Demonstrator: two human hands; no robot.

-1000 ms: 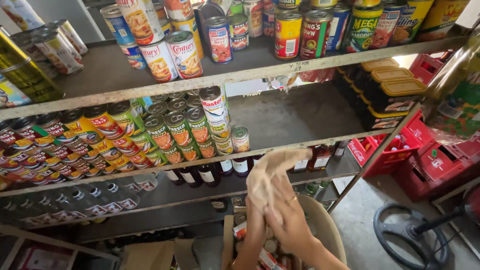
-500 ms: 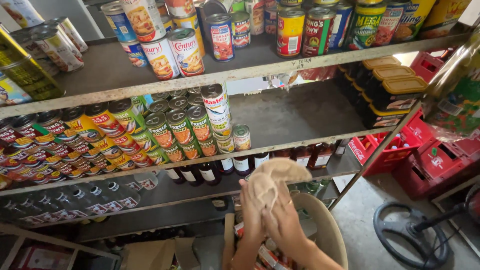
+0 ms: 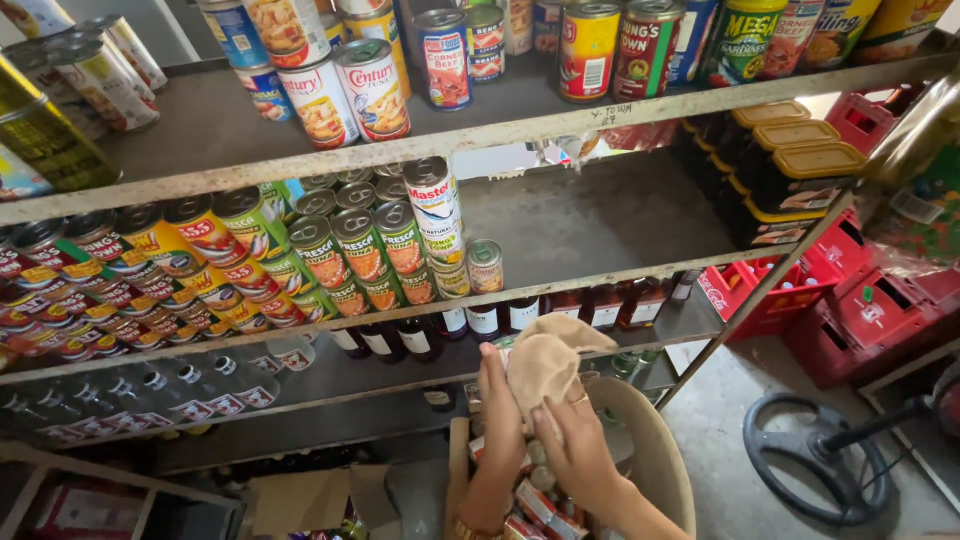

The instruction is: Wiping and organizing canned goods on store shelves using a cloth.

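Stocked metal shelves in a shop, with crates on the floor.

Tins [image 3: 360, 245] are stacked in rows on the middle shelf [image 3: 600, 225], larger tins [image 3: 345, 90] are kept on the top shelf [image 3: 170, 130], and dark bottles [image 3: 600, 305] are lined below. Dark tubs with yellow lids [image 3: 800, 175] are piled at the right, red crates [image 3: 850, 300] are set beside them, and a black fan base [image 3: 815, 470] is seen near a cardboard box [image 3: 300, 495].

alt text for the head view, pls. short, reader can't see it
Two bare hands, the left hand and the right hand, hold a crumpled beige cloth over a tan basket of small packets. Behind stand metal shelves lined with rows of cans and dark bottles, with red crates on the floor to the right.
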